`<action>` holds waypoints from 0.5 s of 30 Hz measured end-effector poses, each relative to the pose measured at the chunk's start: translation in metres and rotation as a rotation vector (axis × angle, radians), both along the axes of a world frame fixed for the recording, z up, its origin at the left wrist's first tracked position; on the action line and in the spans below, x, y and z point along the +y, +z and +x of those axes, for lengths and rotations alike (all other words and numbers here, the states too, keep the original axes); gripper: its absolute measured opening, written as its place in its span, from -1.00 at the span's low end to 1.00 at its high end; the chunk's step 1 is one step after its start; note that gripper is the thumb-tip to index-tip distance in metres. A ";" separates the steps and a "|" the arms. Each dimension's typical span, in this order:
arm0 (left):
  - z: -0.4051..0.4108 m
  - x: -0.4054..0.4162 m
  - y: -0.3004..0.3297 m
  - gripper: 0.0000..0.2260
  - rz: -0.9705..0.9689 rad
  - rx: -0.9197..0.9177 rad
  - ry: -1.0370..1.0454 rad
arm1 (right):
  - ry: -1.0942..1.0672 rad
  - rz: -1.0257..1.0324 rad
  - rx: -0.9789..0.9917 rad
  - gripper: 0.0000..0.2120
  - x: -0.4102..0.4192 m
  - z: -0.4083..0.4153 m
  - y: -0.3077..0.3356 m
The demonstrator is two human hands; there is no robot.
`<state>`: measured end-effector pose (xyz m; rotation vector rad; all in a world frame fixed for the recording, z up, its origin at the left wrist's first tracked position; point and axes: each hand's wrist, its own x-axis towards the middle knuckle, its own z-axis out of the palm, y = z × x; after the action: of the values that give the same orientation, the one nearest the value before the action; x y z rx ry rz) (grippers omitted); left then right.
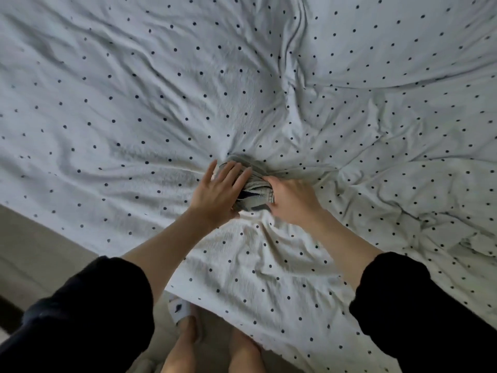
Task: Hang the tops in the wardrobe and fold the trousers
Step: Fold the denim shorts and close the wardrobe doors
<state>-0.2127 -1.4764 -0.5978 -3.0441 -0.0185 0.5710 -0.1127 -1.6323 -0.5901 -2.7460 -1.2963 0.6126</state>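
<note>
Bed: covered by a white cover (269,76) with small dark dots; the cloth is creased, with folds running toward the middle
On the cover: a small grey bundle of trousers (255,196) pressed into a dip near the middle; both hands lie against it
Bed edge: runs slantwise at lower left; the cover hangs over it
Floor (40,251): pale beige, beside the bed at lower left

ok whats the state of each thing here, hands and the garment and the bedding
left hand: fingers straight, pressing flat on the garment
right hand: fingers curled, gripping the garment's edge
grey garment: folded into a small compact bundle, sunk into the cover
dotted duvet cover: creased, puckered around the bundle
</note>
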 end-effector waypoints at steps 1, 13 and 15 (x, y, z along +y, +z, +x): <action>-0.010 0.002 0.008 -0.08 0.000 -0.014 0.013 | 0.020 -0.025 -0.013 -0.43 0.004 -0.006 0.016; -0.122 0.174 0.150 -0.72 -0.094 -0.723 0.155 | 0.210 0.309 -0.423 -0.52 0.185 -0.104 0.176; -0.155 0.238 0.178 -0.73 -0.027 -0.750 0.166 | 0.288 0.409 -0.463 -0.54 0.251 -0.129 0.201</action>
<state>-0.3680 -1.2381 -0.4199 -3.0920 -0.2876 -0.5898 -0.2414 -1.3818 -0.3890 -2.4491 -1.6922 -0.2870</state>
